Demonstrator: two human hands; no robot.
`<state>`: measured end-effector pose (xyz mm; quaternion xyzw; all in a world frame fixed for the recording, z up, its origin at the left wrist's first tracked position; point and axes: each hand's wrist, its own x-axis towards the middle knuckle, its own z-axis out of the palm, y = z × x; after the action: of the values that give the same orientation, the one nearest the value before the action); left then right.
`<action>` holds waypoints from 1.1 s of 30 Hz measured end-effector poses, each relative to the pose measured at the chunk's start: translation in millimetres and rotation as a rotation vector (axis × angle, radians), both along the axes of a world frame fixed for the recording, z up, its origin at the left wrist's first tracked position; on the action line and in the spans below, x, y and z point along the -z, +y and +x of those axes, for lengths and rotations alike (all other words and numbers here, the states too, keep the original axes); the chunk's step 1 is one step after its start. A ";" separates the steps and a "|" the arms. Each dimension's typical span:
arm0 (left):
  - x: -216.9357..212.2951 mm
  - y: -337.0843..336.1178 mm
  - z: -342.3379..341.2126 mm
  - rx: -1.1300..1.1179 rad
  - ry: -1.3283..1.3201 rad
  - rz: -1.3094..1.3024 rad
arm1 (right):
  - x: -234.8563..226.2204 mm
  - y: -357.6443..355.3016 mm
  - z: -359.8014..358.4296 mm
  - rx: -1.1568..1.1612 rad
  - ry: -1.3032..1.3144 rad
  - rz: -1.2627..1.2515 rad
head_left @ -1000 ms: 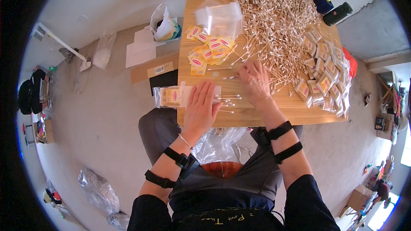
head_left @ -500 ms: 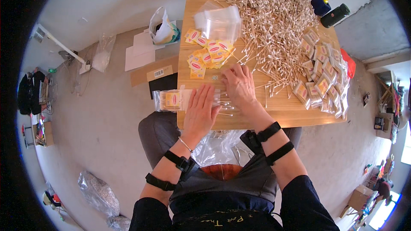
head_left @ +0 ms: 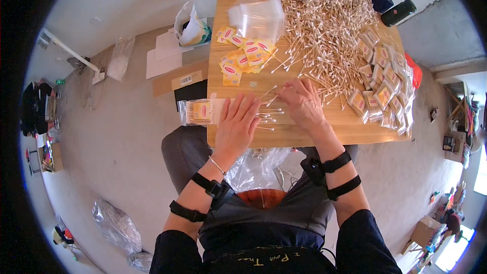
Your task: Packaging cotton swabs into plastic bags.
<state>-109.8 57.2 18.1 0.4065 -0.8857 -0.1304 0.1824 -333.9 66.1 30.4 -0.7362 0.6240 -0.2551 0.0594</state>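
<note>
You sit at a wooden table (head_left: 350, 131), seen from above, with both forearms reaching forward over its near edge. Your left hand (head_left: 237, 124) lies palm down near the table's left side, fingers straight and slightly spread, the thumb set apart toward the right. It rests on a pale, flat strip (head_left: 218, 110). Just left of it, a clear packet (head_left: 199, 111) of cotton swabs with a yellow card inside juts past the table's left edge; whether strip and packet are joined, you cannot tell. From under the hand's right side, a few loose swabs (head_left: 271, 112) point right, white tips outward.

Your right hand (head_left: 305, 106) is to the right of these, its fingers curled and bunched toward the left. Two swabs lie slanted by its fingertips; whether the fingers pinch one cannot be made out.

Beyond your left hand are scattered yellow cards (head_left: 243, 58) and, farther off, a stack of clear bags (head_left: 258, 18). A large heap of swabs (head_left: 324, 25) covers the table's far middle. To the right sits a pile of filled packets (head_left: 383, 83), with a red item (head_left: 413, 72) beside it and a black cylinder (head_left: 398, 12) near the far right corner.
</note>
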 end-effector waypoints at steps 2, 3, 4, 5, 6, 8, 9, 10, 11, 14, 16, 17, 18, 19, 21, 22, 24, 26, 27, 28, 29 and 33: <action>0.7 0.4 0.0 -0.002 -0.012 -0.010 | 1.4 -0.8 -1.6 0.005 0.034 0.008; 0.6 0.3 -0.6 -0.008 -0.013 -0.031 | 2.4 -1.5 -5.3 0.040 0.050 0.008; 0.5 0.4 -0.7 -0.014 -0.014 -0.052 | 3.1 -1.6 -8.4 0.076 0.066 0.007; 0.8 0.3 -0.9 -0.013 -0.014 -0.052 | 2.7 -1.1 -11.0 0.076 0.067 0.008; 1.3 0.2 -1.0 -0.013 -0.009 -0.050 | 2.3 -0.6 -13.3 0.097 0.093 0.038; 1.8 -0.1 -1.0 -0.012 -0.004 -0.049 | 3.3 -1.4 -14.8 0.120 0.120 0.069; 1.7 0.0 -0.6 -0.010 0.000 -0.045 | 4.6 -2.8 -14.2 0.129 0.158 0.102; 1.7 0.0 -0.2 -0.009 0.005 -0.041 | 5.9 -4.7 -13.4 0.137 0.196 0.136; 1.8 -0.1 0.9 -0.009 0.003 -0.041 | 3.5 -8.1 -9.3 0.137 0.194 0.136; 2.5 0.0 1.9 0.004 0.014 -0.015 | 1.4 -23.3 4.9 0.151 0.104 0.045; 3.7 -0.1 -0.7 0.010 0.033 -0.003 | 3.9 -32.5 10.1 0.069 0.082 -0.028; 3.3 -0.4 1.0 0.006 0.029 -0.005 | 3.3 -35.0 15.6 0.066 0.079 -0.029; 3.4 -0.4 2.2 -0.011 0.050 0.006 | 2.3 -37.2 20.4 0.027 0.037 0.034; 3.5 -0.4 3.3 -0.028 0.072 0.016 | 0.8 -38.6 23.7 -0.011 -0.003 0.097; 4.9 -0.1 0.7 -0.035 0.090 0.010 | 9.2 -33.9 23.2 -0.058 -0.005 0.091; 5.6 -0.1 -0.5 -0.040 0.105 0.004 | 13.2 -29.8 22.3 -0.102 -0.009 0.085; 3.5 0.3 0.8 -0.036 0.098 0.000 | 14.2 -19.4 21.7 -0.107 -0.058 0.084; 2.4 0.6 1.1 -0.027 0.094 -0.004 | 8.5 -7.2 17.9 -0.108 -0.106 0.084; 3.1 0.7 2.2 -0.019 0.079 -0.009 | -0.8 -1.5 16.3 -0.012 -0.233 0.075; 3.6 0.8 3.4 -0.011 0.065 -0.014 | -5.8 4.2 15.0 0.085 -0.361 0.066; 2.8 0.5 2.9 -0.009 0.066 -0.013 | -6.0 10.4 12.2 0.087 -0.359 0.066; 2.0 0.2 2.6 -0.002 0.041 0.009 | -2.6 34.5 18.9 0.224 -0.356 0.026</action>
<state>-107.2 57.5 16.1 0.4056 -0.8807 -0.1424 0.1991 -315.0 100.6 33.0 -0.6046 0.6849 -0.3781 0.1497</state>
